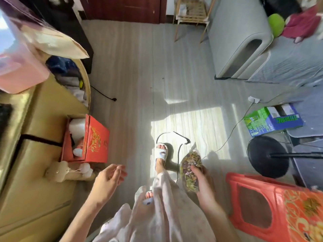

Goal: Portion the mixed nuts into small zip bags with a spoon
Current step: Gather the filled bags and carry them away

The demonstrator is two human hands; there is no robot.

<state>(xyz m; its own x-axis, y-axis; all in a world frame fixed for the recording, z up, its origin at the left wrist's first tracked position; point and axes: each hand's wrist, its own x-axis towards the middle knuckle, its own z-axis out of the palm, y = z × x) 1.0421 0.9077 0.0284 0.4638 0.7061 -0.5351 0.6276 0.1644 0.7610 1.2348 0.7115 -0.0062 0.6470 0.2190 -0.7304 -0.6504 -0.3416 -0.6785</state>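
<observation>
Pale plank flooring (132, 70) filled most of the view, sunlit in a patch ahead of the person's slippered foot (161, 154). We noted a yellow cabinet (35, 154) and an open red box (92, 142) along the left, a red plastic stool (272, 206) at lower right, and a black fan base (267, 156) beyond it.

We found the bag of mixed nuts (190, 169) carried in the right hand (204, 187), above the floor and just right of the person's legs. The fingers were curled round the bag's lower half from its right side, with a fingertip pressed on its face. The bag's long axis ran away from the person, its crimped top pointing forward and slightly right, beyond the fingers.

The left hand (108, 180) held nothing; its fingers were relaxed and slightly spread, level with the bag but well apart from it, with the person's legs between them.

We saw no spoon, no small zip bags and no bench in view; the picture was soft at its edges, so items along the left margin may have escaped us. In our judgement portioning had not begun, and the bag was in transit to a work surface. The free left hand was the one available to open the top.
</observation>
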